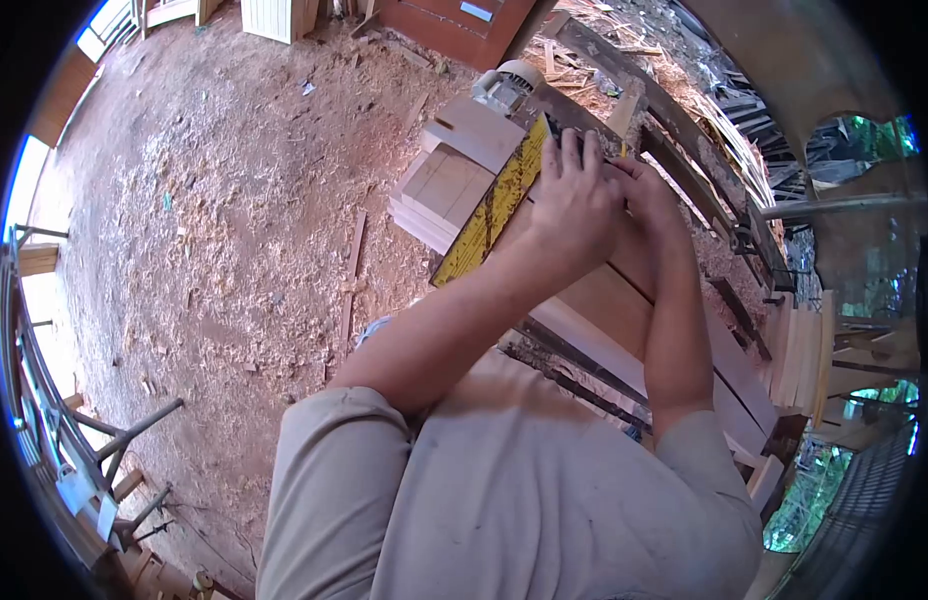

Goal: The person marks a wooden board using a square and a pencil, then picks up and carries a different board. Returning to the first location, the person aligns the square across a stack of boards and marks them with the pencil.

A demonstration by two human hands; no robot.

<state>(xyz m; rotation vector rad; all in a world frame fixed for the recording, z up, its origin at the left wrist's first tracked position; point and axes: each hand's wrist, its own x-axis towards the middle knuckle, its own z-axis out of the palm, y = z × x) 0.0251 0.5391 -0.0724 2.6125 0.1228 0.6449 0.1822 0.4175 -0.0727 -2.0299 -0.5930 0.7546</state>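
Observation:
A yellow carpenter's square point(489, 215), its face worn with dark marks, lies slantwise across wooden boards point(604, 310). My left hand point(576, 195) is over the upper end of the square, fingers bent down around its dark edge. Close beside it, my right hand point(644, 190) has its fingers pinched together around a thin pencil point(624, 149); only a short yellow bit of it shows. Left of the square is a stack of cut wood blocks point(449, 187), with pencil-like lines on the top one. My left hand partly hides the right fingertips.
A motor point(502, 92) sits beyond the blocks. Wood shavings cover the dirt floor point(224, 220) at left. A reddish-brown wooden panel point(449, 25) stands at the top. Scrap wood point(719, 110) is piled at upper right, and long planks point(799, 345) lie at right.

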